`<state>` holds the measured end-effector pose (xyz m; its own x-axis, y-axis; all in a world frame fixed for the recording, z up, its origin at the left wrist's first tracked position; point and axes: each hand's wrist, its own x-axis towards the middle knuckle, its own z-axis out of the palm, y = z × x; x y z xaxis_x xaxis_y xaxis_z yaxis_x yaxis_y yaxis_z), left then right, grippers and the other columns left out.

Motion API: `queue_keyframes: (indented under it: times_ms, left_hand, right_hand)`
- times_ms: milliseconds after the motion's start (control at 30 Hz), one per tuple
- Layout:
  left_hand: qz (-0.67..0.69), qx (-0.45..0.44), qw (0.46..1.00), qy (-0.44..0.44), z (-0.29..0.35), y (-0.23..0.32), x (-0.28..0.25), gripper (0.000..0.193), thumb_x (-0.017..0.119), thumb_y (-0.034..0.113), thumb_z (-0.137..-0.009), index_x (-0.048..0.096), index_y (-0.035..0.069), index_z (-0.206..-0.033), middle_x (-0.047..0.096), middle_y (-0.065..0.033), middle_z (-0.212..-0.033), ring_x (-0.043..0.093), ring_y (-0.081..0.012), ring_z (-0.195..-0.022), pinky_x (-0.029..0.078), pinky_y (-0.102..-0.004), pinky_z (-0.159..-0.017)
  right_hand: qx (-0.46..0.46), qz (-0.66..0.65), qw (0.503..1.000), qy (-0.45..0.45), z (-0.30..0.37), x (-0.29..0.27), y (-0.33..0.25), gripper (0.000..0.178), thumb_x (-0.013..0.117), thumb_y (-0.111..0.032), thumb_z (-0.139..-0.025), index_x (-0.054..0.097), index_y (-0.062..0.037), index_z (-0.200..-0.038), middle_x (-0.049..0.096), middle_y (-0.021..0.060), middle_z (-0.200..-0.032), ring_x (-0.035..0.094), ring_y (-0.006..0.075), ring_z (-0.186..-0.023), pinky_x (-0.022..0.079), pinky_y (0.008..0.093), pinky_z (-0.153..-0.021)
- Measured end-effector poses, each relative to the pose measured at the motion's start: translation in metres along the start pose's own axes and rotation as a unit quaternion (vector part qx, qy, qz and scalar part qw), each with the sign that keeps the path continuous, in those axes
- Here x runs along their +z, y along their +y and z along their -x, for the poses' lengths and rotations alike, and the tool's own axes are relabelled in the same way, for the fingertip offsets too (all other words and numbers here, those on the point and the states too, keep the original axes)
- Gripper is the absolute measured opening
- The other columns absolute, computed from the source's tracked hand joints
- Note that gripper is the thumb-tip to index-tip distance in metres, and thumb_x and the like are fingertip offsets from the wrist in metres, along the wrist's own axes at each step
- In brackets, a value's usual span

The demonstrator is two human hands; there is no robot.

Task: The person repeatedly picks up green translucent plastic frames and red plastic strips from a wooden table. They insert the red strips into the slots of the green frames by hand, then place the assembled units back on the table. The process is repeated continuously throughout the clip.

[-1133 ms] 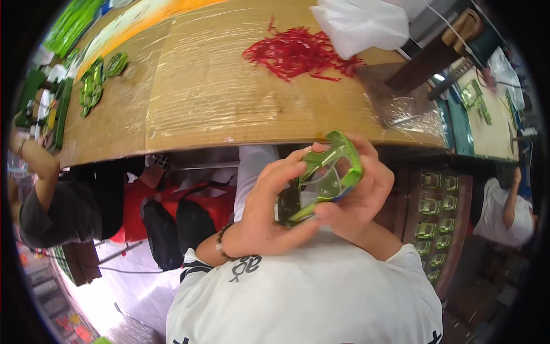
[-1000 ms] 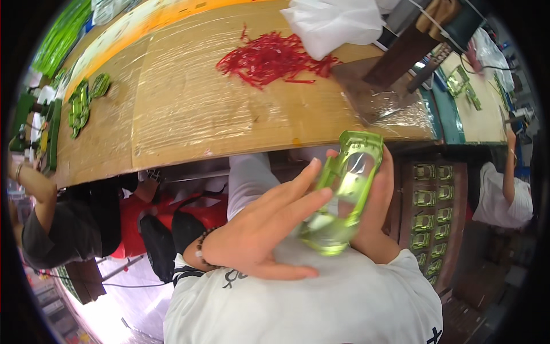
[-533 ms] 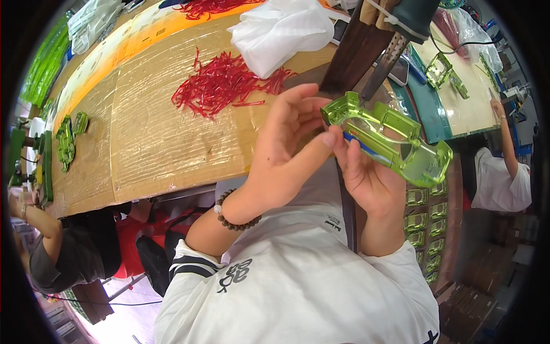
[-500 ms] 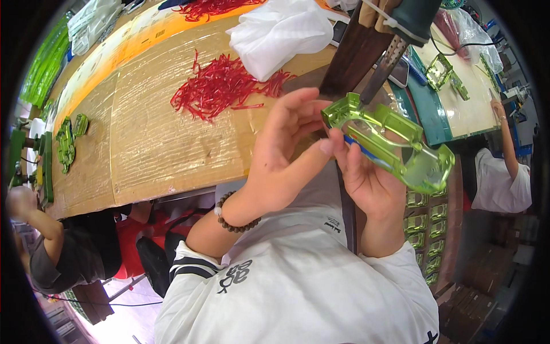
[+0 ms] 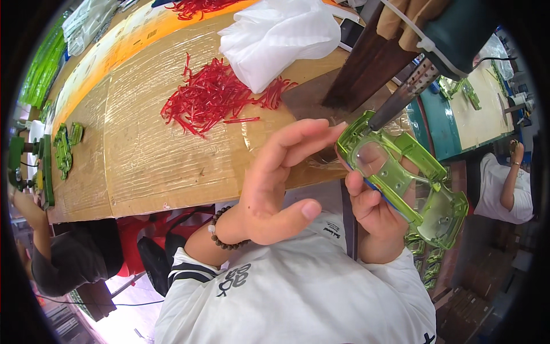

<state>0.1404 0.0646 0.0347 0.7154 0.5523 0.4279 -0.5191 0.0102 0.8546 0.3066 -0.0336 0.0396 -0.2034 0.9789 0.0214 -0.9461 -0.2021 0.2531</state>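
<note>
My right hand grips a green plastic toy car body shell from below, its hollow inner side facing up. A blue strip shows along its near edge. My left hand is open, thumb held apart, with its fingertips at the shell's left end; whether they press on it I cannot tell. The dark tip of a soldering iron, mounted on a wooden stand, reaches down to the inside of the shell's upper end. Contact between tip and plastic is too small to be sure of.
A pile of red plastic strips and a white plastic bag lie on the cardboard-covered table. Green parts lie at far left. More green shells sit below right. Co-workers are at both sides.
The shell has turned steeper, its right end lower, and sits closer under the iron tip. My left thumb has come away from it. My view has shifted slightly.
</note>
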Motion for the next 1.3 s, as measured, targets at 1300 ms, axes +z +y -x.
queue_keyframes:
  times_ms: [1300]
  left_hand:
    - [-0.333,0.003,0.941,-0.061,-0.018,0.001,0.017,0.105,0.068,0.034,-0.060,0.010,-0.004,-0.139,0.036,-0.0226,-0.133,0.044,-0.0285,-0.116,0.028,-0.0375,-0.092]
  right_hand:
    - [-0.038,0.170,0.977,-0.120,-0.004,0.000,-0.022,0.057,0.037,-0.042,-0.094,0.030,-0.0044,-0.136,0.033,0.0174,-0.139,0.035,0.0449,-0.122,0.043,0.0447,-0.094]
